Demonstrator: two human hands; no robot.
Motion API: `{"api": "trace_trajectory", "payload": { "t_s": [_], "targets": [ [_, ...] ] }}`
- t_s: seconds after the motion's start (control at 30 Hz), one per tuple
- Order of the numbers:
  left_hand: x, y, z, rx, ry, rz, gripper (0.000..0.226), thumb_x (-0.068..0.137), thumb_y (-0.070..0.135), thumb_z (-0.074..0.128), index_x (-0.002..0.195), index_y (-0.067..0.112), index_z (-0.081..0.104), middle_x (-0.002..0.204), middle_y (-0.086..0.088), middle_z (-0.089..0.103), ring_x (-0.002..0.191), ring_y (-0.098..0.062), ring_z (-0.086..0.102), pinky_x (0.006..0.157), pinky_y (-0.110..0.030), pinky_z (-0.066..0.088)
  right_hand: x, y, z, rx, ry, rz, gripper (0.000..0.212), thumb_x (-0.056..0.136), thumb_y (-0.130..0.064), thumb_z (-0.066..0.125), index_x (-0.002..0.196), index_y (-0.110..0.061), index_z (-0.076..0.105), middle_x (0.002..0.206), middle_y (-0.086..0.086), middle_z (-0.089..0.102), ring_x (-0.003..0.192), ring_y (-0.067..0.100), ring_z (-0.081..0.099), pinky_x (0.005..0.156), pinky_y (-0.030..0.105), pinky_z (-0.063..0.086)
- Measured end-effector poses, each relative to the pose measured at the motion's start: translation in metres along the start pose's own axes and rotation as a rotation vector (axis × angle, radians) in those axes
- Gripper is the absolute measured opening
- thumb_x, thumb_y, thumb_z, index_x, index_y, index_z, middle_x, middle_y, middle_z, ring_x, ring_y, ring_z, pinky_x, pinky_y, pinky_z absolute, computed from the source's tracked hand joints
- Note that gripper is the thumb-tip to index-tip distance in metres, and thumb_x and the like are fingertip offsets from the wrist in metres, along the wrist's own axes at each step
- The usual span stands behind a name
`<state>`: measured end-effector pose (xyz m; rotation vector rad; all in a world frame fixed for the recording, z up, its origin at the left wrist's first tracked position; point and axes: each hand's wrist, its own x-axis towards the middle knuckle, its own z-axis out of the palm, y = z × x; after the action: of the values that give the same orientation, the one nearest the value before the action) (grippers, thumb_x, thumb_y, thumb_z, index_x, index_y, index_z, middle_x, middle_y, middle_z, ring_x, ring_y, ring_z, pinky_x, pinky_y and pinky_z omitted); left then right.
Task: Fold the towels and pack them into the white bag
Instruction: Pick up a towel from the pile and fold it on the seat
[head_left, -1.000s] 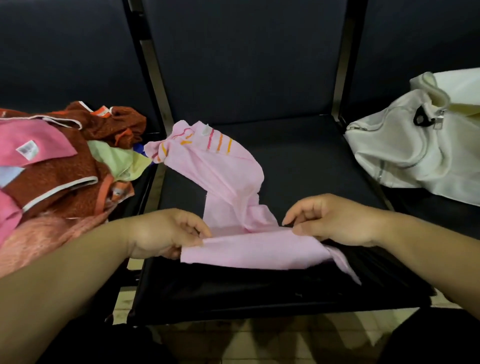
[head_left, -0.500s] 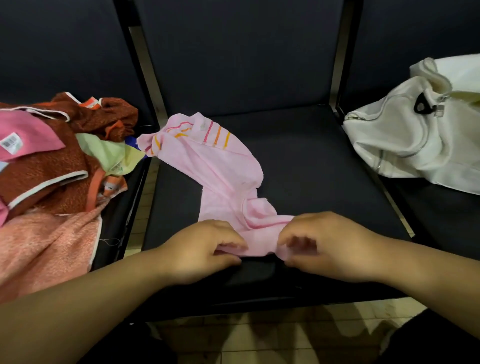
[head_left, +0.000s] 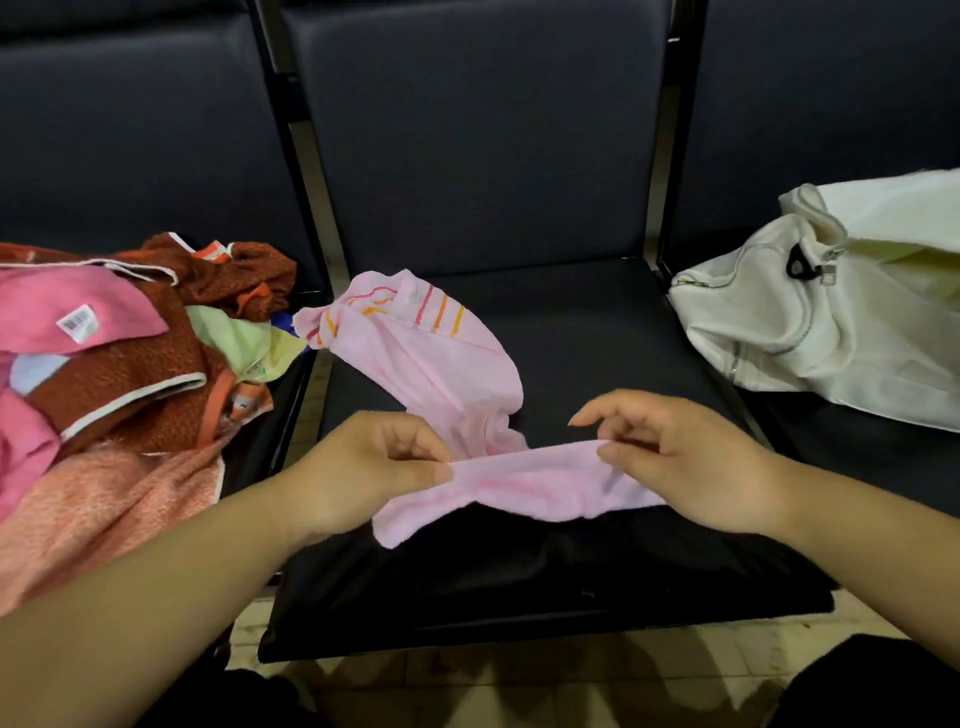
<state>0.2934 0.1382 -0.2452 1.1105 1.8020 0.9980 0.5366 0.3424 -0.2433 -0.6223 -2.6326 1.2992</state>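
Note:
A light pink towel (head_left: 441, 364) with orange and pink stripes lies crumpled on the middle black seat (head_left: 597, 338). Its near edge is stretched between my two hands. My left hand (head_left: 363, 467) pinches the left part of that edge between thumb and fingers. My right hand (head_left: 675, 457) pinches the right part, its index finger raised. A loose corner hangs below my left hand. The white bag (head_left: 810, 332) with zips lies on the right seat, its mouth open towards the upper right.
A heap of unfolded towels (head_left: 119, 374), rust brown, bright pink, pale green and salmon, covers the left seat. Dark seat backs rise behind. A metal frame bar separates each seat. Tiled floor shows beyond the seat's front edge.
My hands were close together on the bunched near edge half a second ago. They have moved apart and lifted, pulling that edge into a taut band.

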Motion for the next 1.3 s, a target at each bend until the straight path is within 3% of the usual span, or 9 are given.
{"api": "trace_trajectory", "payload": {
  "t_s": [0.1, 0.27, 0.43, 0.63, 0.77, 0.9, 1.03, 1.17, 1.3],
  "targets": [
    [-0.003, 0.018, -0.01, 0.056, 0.095, 0.096, 0.004, 0.083, 0.023, 0.073, 0.081, 0.026, 0.072, 0.085, -0.002, 0.072, 0.078, -0.019, 0.065, 0.075, -0.037, 0.052, -0.001, -0.022, -0.013, 0.011, 0.025, -0.035, 0.033, 0.099, -0.011, 0.059, 0.111, -0.04, 0.067, 0.097, -0.009, 0.07, 0.091, 0.008, 0.067, 0.083, 0.023, 0.052],
    [-0.011, 0.072, -0.032, 0.162, 0.14, 0.219, 0.015, 0.082, 0.025, 0.067, 0.094, 0.035, 0.069, 0.092, 0.003, 0.067, 0.085, -0.036, 0.064, 0.078, -0.058, 0.053, -0.009, -0.053, -0.045, 0.076, 0.024, -0.07, 0.021, 0.093, -0.015, 0.071, 0.095, -0.037, 0.075, 0.097, -0.004, 0.073, 0.093, 0.015, 0.069, 0.089, 0.036, 0.057],
    [-0.031, 0.153, -0.06, 0.287, 0.065, 0.311, 0.028, 0.094, 0.007, 0.069, 0.093, 0.033, 0.079, 0.101, 0.006, 0.076, 0.098, -0.011, 0.071, 0.088, -0.033, 0.054, -0.012, -0.107, -0.102, -0.082, -0.13, -0.091, 0.018, 0.085, -0.016, 0.081, 0.09, -0.033, 0.08, 0.098, -0.015, 0.075, 0.095, 0.003, 0.069, 0.089, 0.022, 0.053],
    [-0.058, 0.241, -0.079, 0.739, -0.179, 0.276, 0.025, 0.087, 0.017, 0.079, 0.102, 0.037, 0.08, 0.1, 0.026, 0.074, 0.098, 0.003, 0.068, 0.085, -0.011, 0.048, -0.024, -0.19, -0.174, -0.282, -0.032, -0.2, 0.02, 0.095, -0.02, 0.069, 0.095, -0.036, 0.08, 0.103, -0.024, 0.073, 0.101, -0.004, 0.067, 0.094, 0.018, 0.045],
    [-0.064, 0.291, -0.095, 0.898, -0.053, 0.361, 0.029, 0.1, 0.012, 0.062, 0.106, 0.035, 0.078, 0.099, 0.033, 0.07, 0.095, 0.009, 0.064, 0.086, -0.012, 0.045, -0.04, -0.231, -0.197, -0.299, 0.034, -0.308, 0.022, 0.1, -0.023, 0.061, 0.094, -0.036, 0.078, 0.101, -0.025, 0.072, 0.097, -0.007, 0.065, 0.086, 0.01, 0.044],
    [-0.076, 0.321, -0.109, 0.694, 0.112, 0.375, 0.035, 0.107, 0.018, 0.048, 0.106, 0.037, 0.077, 0.119, 0.028, 0.066, 0.111, 0.005, 0.062, 0.096, -0.018, 0.046, -0.048, -0.238, -0.187, -0.216, 0.08, -0.392, 0.027, 0.1, -0.016, 0.059, 0.09, -0.034, 0.077, 0.095, -0.019, 0.072, 0.088, -0.002, 0.064, 0.085, 0.016, 0.046],
    [-0.083, 0.326, -0.099, 0.498, 0.25, 0.428, 0.037, 0.106, 0.017, 0.048, 0.102, 0.038, 0.078, 0.118, 0.03, 0.066, 0.109, 0.008, 0.061, 0.088, -0.011, 0.046, -0.051, -0.238, -0.177, -0.31, -0.073, -0.361, 0.02, 0.085, -0.025, 0.08, 0.1, -0.04, 0.077, 0.109, -0.029, 0.067, 0.103, -0.008, 0.062, 0.089, 0.01, 0.046],
    [-0.09, 0.324, -0.093, 0.583, 0.183, 0.47, 0.021, 0.091, 0.023, 0.072, 0.1, 0.041, 0.078, 0.116, 0.028, 0.069, 0.109, 0.006, 0.063, 0.095, -0.019, 0.047, -0.039, -0.241, -0.187, -0.749, 0.012, -0.332, 0.028, 0.087, -0.029, 0.074, 0.106, -0.05, 0.075, 0.108, -0.041, 0.063, 0.102, -0.018, 0.054, 0.087, 0.008, 0.038],
    [-0.096, 0.316, -0.098, 0.691, -0.013, 0.375, 0.023, 0.084, 0.008, 0.079, 0.083, 0.031, 0.08, 0.098, 0.013, 0.074, 0.095, -0.007, 0.069, 0.09, -0.023, 0.053, -0.042, -0.249, -0.213, -0.49, 0.173, -0.346, 0.023, 0.096, -0.025, 0.066, 0.098, -0.045, 0.078, 0.103, -0.036, 0.068, 0.1, -0.013, 0.061, 0.091, 0.015, 0.042]
  ]
}}
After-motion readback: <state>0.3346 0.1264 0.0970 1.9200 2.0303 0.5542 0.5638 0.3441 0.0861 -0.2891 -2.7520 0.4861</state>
